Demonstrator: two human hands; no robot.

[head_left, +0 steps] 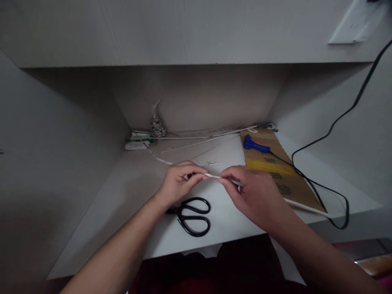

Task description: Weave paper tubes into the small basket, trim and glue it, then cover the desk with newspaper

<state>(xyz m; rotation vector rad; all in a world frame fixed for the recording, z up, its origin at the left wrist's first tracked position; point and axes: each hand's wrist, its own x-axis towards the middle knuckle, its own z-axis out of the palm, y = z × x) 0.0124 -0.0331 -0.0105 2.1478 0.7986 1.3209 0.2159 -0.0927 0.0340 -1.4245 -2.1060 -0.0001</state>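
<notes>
My left hand (180,179) pinches a thin white paper stick (212,176) between thumb and fingertips. A short way to the right, my right hand (254,192) grips the same stick, also in a pinch. Between the two sets of fingertips a short length shows, slightly uneven, like a joint. A printed, bent length (159,159) runs up and left from behind my left hand. Past my right hand, a straight white length (306,207) reaches toward the shelf's front edge. Black-handled scissors (196,218) lie just below my left hand, their blades partly hidden by the wrist.
A blue glue gun (256,145) rests on a cardboard sheet (294,183) at the right; its black cord (327,134) loops over the edge. Long thin sticks (199,143), a woven cone-shaped piece (157,126) and a white-green packet (139,141) lie behind. Walls and an overhanging panel (196,36) enclose the shelf.
</notes>
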